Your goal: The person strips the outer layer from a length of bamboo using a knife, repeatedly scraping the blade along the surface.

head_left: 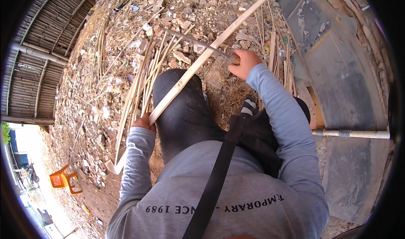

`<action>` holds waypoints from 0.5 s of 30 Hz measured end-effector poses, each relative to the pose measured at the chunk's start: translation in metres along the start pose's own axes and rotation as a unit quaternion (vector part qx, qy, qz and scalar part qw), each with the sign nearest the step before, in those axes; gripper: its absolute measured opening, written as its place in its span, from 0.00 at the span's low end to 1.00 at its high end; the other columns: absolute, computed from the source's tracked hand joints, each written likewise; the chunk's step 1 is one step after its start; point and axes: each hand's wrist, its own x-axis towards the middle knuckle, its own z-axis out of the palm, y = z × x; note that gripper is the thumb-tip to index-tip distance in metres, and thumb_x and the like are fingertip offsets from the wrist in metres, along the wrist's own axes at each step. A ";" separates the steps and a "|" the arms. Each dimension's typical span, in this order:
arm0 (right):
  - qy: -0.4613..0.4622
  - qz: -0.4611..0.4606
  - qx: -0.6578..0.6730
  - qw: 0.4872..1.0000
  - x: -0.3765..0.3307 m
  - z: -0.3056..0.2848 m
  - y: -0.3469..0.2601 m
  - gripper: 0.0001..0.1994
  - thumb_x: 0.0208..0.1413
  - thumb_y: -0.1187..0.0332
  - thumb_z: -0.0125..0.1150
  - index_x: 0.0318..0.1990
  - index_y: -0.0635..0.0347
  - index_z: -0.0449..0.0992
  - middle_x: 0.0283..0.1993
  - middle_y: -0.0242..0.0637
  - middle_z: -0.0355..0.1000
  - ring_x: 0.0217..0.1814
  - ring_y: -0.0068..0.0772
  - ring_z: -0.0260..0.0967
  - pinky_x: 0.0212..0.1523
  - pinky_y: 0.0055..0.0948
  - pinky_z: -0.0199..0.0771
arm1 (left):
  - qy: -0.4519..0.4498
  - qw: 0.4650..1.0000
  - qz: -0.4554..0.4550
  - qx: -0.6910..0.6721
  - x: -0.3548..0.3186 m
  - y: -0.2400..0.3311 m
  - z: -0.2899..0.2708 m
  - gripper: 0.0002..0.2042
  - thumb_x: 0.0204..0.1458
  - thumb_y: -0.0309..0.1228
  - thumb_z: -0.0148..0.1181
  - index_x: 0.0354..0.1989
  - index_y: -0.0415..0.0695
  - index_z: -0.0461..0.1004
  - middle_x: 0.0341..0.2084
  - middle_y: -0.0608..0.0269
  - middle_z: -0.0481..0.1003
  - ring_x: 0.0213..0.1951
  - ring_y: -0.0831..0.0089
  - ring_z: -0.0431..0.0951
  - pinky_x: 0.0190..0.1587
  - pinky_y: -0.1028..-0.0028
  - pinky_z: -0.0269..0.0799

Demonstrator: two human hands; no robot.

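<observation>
Left hand (143,122) at 9 o'clock, fingers wrapped round the low end of a bamboo strip (202,58) running up to 1 o'clock across the knee. Right hand (244,64), arm stretched fwd, fingers closed on a knife (198,42) w/ blade on the strip.

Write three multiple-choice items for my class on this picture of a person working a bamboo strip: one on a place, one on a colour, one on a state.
1. Where does the orange plastic stool stand?
A. lower left
B. upper right
C. on the knee

2. What colour are the sleeves?
A. red
B. grey-blue
C. yellow

3. How is the long bamboo strip held?
A. lying loose
B. stuck upright
C. gripped at its near end

Answers: 1 A, it sits on the dirt at lower left. 2 B, both forearms show it. 3 C, the left hand grips its near end while the right hand holds a blade's handle against it.
</observation>
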 end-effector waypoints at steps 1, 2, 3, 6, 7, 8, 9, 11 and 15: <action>0.001 0.002 -0.001 1.000 0.001 0.002 0.005 0.14 0.45 0.63 0.65 0.35 0.62 0.71 0.24 0.40 0.73 0.28 0.41 0.74 0.31 0.38 0.74 | 0.000 1.000 0.002 0.000 0.000 0.000 0.002 0.11 0.48 0.27 0.55 0.41 0.44 0.72 0.26 0.46 0.77 0.32 0.46 0.78 0.37 0.54 0.75; -0.062 0.039 0.208 0.975 0.001 0.004 0.010 0.12 0.47 0.65 0.65 0.33 0.62 0.71 0.21 0.35 0.70 0.23 0.33 0.70 0.25 0.33 0.70 | 0.019 1.000 0.008 -0.005 -0.002 0.000 0.005 0.12 0.48 0.28 0.55 0.42 0.45 0.72 0.26 0.45 0.77 0.32 0.46 0.78 0.37 0.55 0.75; -0.125 0.071 0.406 0.902 0.001 0.003 0.006 0.11 0.48 0.66 0.65 0.32 0.61 0.71 0.18 0.31 0.67 0.17 0.26 0.66 0.20 0.29 0.66 | 0.037 0.999 0.009 -0.011 -0.004 -0.001 0.007 0.13 0.48 0.28 0.56 0.43 0.45 0.72 0.26 0.45 0.77 0.32 0.46 0.78 0.37 0.55 0.75; -0.211 0.058 0.619 0.754 -0.008 -0.016 0.000 0.06 0.53 0.74 0.60 0.34 0.59 0.68 0.19 0.25 0.61 0.15 0.15 0.56 0.17 0.20 0.57 | 0.018 1.000 -0.005 -0.024 -0.002 -0.002 0.005 0.13 0.48 0.29 0.57 0.45 0.46 0.72 0.27 0.44 0.77 0.32 0.46 0.78 0.36 0.56 0.75; -0.232 0.054 0.659 0.713 -0.009 -0.018 0.003 0.06 0.54 0.74 0.59 0.34 0.59 0.67 0.19 0.25 0.60 0.15 0.17 0.55 0.17 0.21 0.57 | 0.018 0.999 -0.011 -0.026 -0.003 0.001 0.003 0.13 0.49 0.28 0.57 0.44 0.46 0.72 0.27 0.44 0.77 0.32 0.45 0.78 0.36 0.55 0.75; -0.232 0.054 0.659 0.713 -0.010 -0.020 0.005 0.06 0.54 0.74 0.59 0.34 0.59 0.67 0.19 0.25 0.60 0.15 0.17 0.55 0.17 0.21 0.57 | 0.018 0.999 -0.011 -0.026 -0.003 0.003 0.002 0.13 0.49 0.28 0.57 0.44 0.46 0.72 0.27 0.44 0.77 0.32 0.45 0.78 0.36 0.55 0.75; -0.250 0.045 0.681 0.687 -0.011 -0.023 0.006 0.06 0.54 0.74 0.59 0.35 0.58 0.67 0.19 0.25 0.60 0.15 0.17 0.55 0.18 0.21 0.58 | 0.016 1.000 -0.016 -0.018 -0.003 0.004 0.001 0.13 0.49 0.28 0.57 0.44 0.46 0.72 0.27 0.44 0.77 0.32 0.45 0.78 0.36 0.55 0.75; -0.268 0.035 0.702 0.659 -0.012 -0.025 0.007 0.06 0.54 0.73 0.58 0.35 0.58 0.67 0.19 0.25 0.60 0.15 0.17 0.55 0.18 0.21 0.58 | 0.015 1.000 -0.019 -0.009 -0.004 0.007 -0.002 0.13 0.49 0.28 0.57 0.44 0.46 0.72 0.27 0.43 0.77 0.32 0.45 0.78 0.37 0.55 0.75; -0.269 0.010 0.722 0.638 -0.012 -0.023 0.010 0.07 0.56 0.71 0.58 0.33 0.57 0.65 0.18 0.24 0.59 0.16 0.17 0.56 0.20 0.22 0.58 | 0.019 1.000 -0.012 -0.023 -0.004 0.008 -0.002 0.13 0.50 0.29 0.56 0.44 0.45 0.72 0.27 0.43 0.77 0.32 0.46 0.78 0.37 0.55 0.75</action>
